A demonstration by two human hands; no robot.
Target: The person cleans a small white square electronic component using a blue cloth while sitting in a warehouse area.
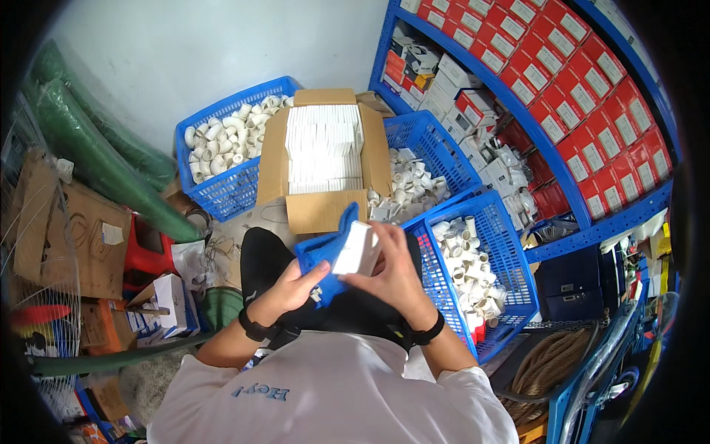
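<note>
Low in front of my lap, my left hand (299, 284) grips a blue cloth (323, 251), its thumb against the lower left of a white flat box-shaped piece (353, 252). My right hand (388, 266) holds that white piece between thumb and fingers at its right side; the cloth lies behind and to the left of it. Just beyond stands an opened cardboard box (314, 213) with rows of thin white pieces (324, 147) packed on edge.
Blue plastic baskets of white pipe fittings stand behind left (222, 188), behind right (427, 133) and at right (513, 266). Blue shelving (532, 111) with red boxes (582, 100) rises at right. Green wrapped rolls (111, 150) lean at left; coiled rope (546, 366) lies lower right.
</note>
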